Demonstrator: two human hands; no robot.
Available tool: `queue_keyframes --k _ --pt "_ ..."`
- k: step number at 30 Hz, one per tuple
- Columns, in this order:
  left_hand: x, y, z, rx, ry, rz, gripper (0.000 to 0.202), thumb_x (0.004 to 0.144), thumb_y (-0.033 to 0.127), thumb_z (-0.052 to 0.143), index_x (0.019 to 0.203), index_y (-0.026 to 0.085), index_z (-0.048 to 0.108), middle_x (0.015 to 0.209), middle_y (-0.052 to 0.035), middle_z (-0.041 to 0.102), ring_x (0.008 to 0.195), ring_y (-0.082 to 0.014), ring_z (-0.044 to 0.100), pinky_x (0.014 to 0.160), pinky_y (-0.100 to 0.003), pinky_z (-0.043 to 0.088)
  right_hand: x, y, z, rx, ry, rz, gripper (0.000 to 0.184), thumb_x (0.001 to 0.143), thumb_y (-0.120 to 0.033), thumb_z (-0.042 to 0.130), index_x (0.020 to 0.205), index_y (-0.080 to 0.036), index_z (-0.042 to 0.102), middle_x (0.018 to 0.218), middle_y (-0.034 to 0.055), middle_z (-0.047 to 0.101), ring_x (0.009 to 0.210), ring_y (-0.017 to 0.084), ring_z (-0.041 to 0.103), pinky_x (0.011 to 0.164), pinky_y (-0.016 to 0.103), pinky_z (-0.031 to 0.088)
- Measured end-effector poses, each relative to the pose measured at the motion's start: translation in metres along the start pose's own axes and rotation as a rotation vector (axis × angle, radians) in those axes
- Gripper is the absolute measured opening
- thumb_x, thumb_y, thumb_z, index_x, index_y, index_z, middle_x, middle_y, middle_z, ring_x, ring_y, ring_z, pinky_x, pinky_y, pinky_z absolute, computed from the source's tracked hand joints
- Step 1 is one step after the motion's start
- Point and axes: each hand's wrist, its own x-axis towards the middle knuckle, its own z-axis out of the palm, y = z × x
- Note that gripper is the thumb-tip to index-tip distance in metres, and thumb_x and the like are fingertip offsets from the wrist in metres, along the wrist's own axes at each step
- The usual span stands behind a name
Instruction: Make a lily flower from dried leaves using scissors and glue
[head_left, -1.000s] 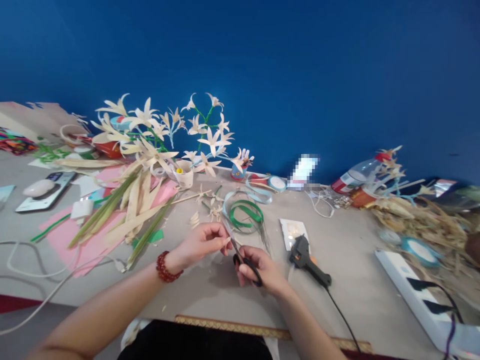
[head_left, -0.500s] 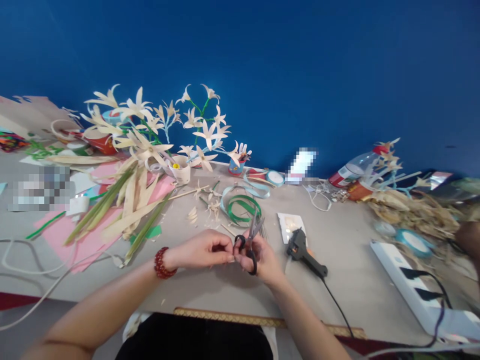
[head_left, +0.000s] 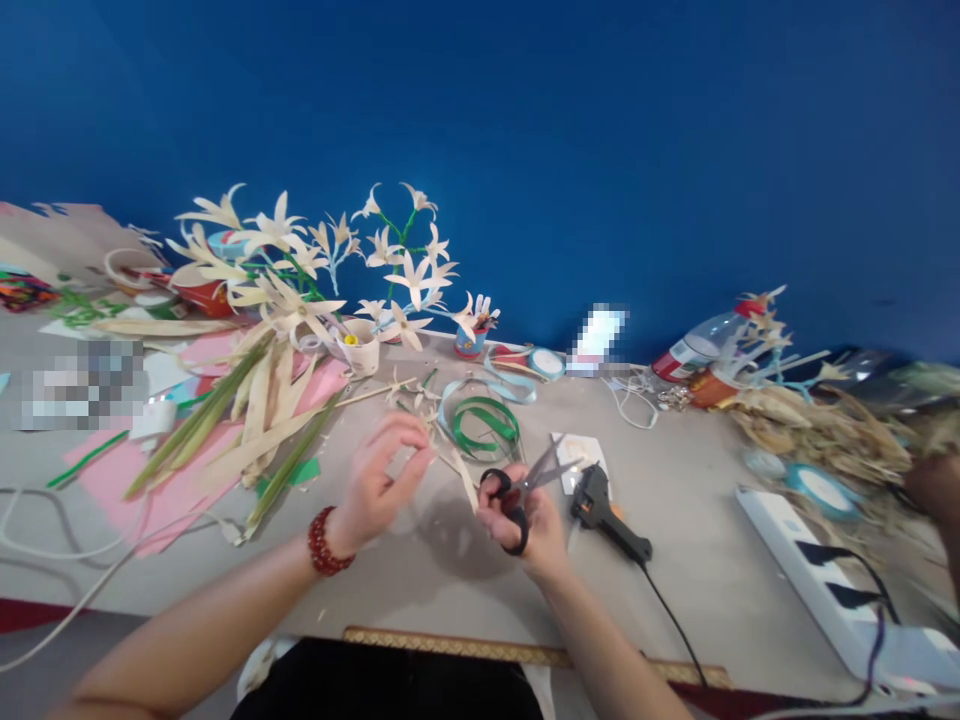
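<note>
My left hand (head_left: pixel 384 478), with a red bead bracelet (head_left: pixel 330 541) at the wrist, is raised over the table with curved fingers apart and nothing visible in it. In my right hand (head_left: pixel 529 530) is a pair of scissors (head_left: pixel 517 494) with black handles, blades spread and pointing up to the right. A pale narrow strip (head_left: pixel 463 478), like corn husk, runs from my right fingertips up toward the left fingertips; whether it touches the left ones I cannot tell. Behind the hands lies a coil of green ribbon (head_left: pixel 480 428). To the right is a black glue gun (head_left: pixel 611 520).
White husk flowers (head_left: pixel 412 278) on wrapped stems stand at the back left, near a paper cup (head_left: pixel 361 350). Husks and green leaves (head_left: pixel 199 430) lie on pink paper (head_left: pixel 161 510). At right are a power strip (head_left: pixel 806 590), a plastic bottle (head_left: pixel 694 350) and another person's hand (head_left: pixel 934 490).
My left hand has moved up and left, away from the right, and its fingers have opened. The scissors have turned to the right, and the pale strip now shows between the hands.
</note>
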Motion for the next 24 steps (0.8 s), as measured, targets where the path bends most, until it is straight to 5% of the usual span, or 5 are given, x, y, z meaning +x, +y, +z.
queue_keyframes --k 6,14,19,24 --pt "-0.013 0.008 0.017 -0.113 -0.333 -0.148 0.01 0.086 0.023 0.058 0.079 0.017 0.06 0.078 -0.0041 0.061 0.075 -0.0172 0.056 0.073 -0.028 0.043 -0.007 0.0 0.002 -0.096 0.07 -0.132 0.023 0.075 -0.031 0.072 0.086 -0.023 0.053 0.074 0.0006 0.06 0.059 0.014 0.052 0.055 0.028 0.043" --pt "-0.016 0.003 0.021 -0.227 -0.315 -0.268 0.018 0.09 0.028 0.053 0.076 0.017 0.056 0.076 -0.0016 0.054 0.073 -0.0148 0.05 0.071 -0.026 0.041 -0.001 0.002 0.003 -0.121 -0.023 -0.007 0.033 0.073 -0.042 0.075 0.083 -0.021 0.052 0.074 -0.0004 0.057 0.06 0.012 0.049 0.054 0.024 0.039" --pt "-0.013 -0.002 0.016 -0.172 -0.231 -0.261 0.017 0.089 0.027 0.053 0.076 0.017 0.056 0.074 -0.0002 0.051 0.071 -0.0139 0.047 0.069 -0.025 0.039 -0.001 0.003 0.005 -0.073 -0.234 0.141 0.049 0.07 -0.063 0.07 0.075 -0.02 0.048 0.064 -0.003 0.052 0.051 0.009 0.045 0.047 0.021 0.035" --pt "-0.01 -0.003 0.011 -0.119 -0.24 -0.233 0.017 0.09 0.026 0.052 0.076 0.017 0.056 0.074 -0.0002 0.052 0.072 -0.0141 0.049 0.069 -0.025 0.039 -0.003 0.004 0.007 -0.065 -0.276 0.203 0.051 0.071 -0.066 0.067 0.079 -0.02 0.047 0.066 -0.0019 0.053 0.05 0.009 0.046 0.043 0.019 0.035"
